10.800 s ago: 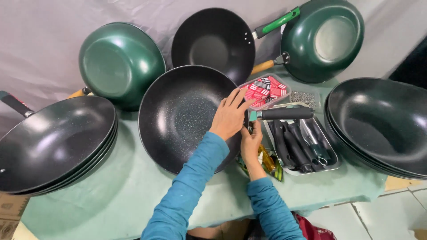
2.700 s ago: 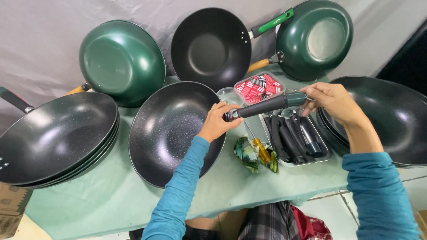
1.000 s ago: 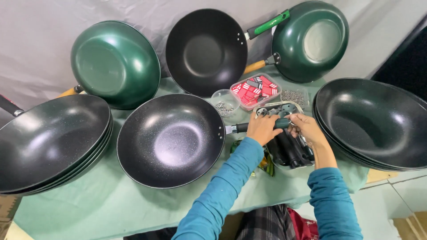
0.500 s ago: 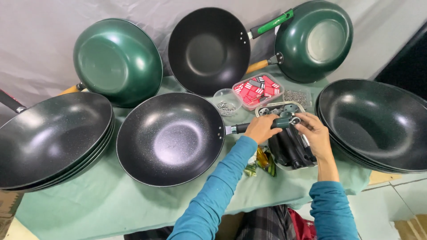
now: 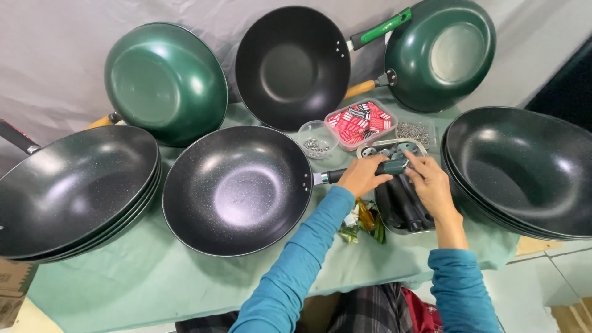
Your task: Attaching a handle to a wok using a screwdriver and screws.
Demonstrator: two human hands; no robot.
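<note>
A black speckled wok [image 5: 237,188] lies on the green cloth in front of me. Its dark handle [image 5: 390,167] points right. My left hand [image 5: 361,176] is closed around that handle near the wok's rim. At the handle's far end, my right hand [image 5: 428,182] pinches it with the fingertips. Both hands hover over a metal tray [image 5: 414,146] of loose black handles [image 5: 407,206].
Stacked black woks sit at the left [image 5: 68,188] and the right [image 5: 524,169]. Green woks [image 5: 163,80] [image 5: 441,52] and a black wok [image 5: 290,65] lean against the back sheet. A bowl of screws [image 5: 316,138], a red-filled box [image 5: 359,121] and wrappers [image 5: 364,223] lie nearby.
The wok has been set down with both hands brought together on its handle above the tray. Over the last second, the hands barely shift.
</note>
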